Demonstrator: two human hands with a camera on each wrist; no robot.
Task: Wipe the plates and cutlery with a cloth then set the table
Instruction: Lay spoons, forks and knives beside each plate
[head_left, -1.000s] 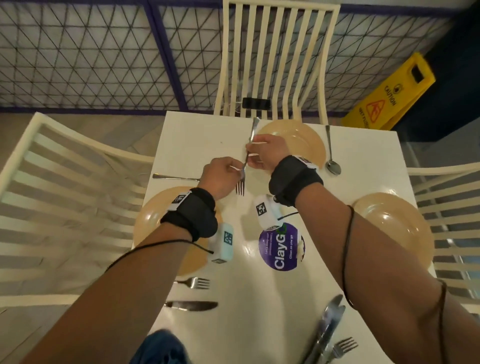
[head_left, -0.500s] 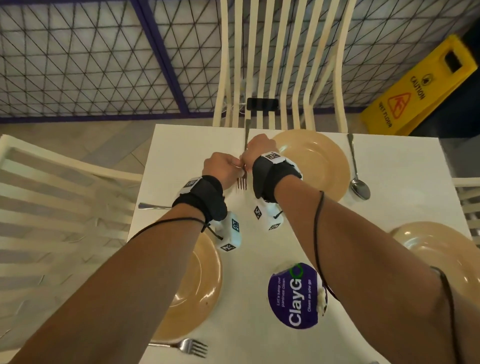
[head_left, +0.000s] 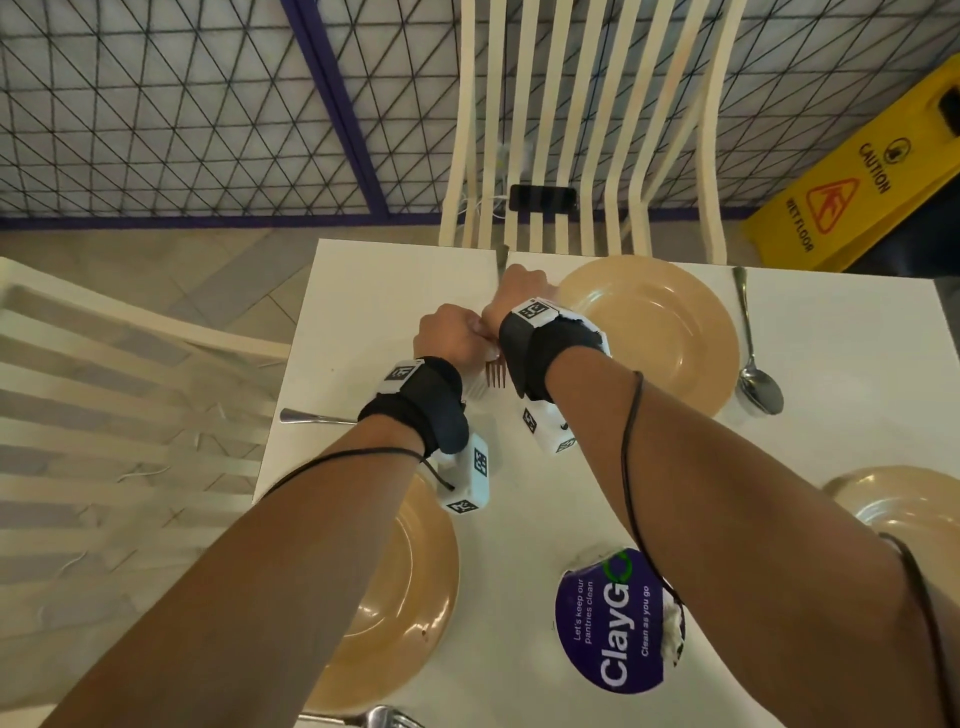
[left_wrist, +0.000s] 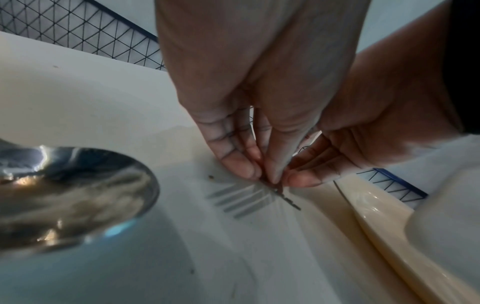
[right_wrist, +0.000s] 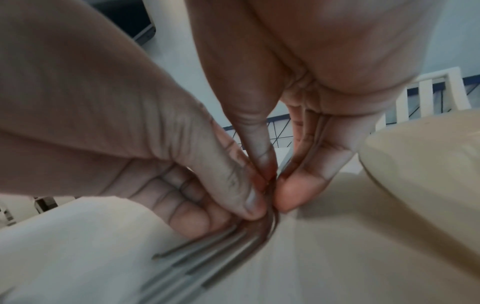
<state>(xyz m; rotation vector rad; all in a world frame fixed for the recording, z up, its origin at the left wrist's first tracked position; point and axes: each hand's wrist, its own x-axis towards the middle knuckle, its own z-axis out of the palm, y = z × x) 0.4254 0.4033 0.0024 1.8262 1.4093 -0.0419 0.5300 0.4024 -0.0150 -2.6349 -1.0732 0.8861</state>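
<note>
1. Two hands meet over the white table (head_left: 363, 312): the left hand (head_left: 449, 340) and the right hand (head_left: 522, 291) both pinch one fork (head_left: 496, 375) at its neck.
2. That fork is plain grey metal with four straight tines (right_wrist: 207, 253); its tines point toward the person, low over the tabletop, and its handle tip (head_left: 502, 255) pokes out beyond the right hand.
3. It sits just left of the far tan plate (head_left: 649, 332), which has a spoon (head_left: 753, 364) on its right.
4. Another tan plate (head_left: 405, 597) lies nearer, under the left forearm.
</note>
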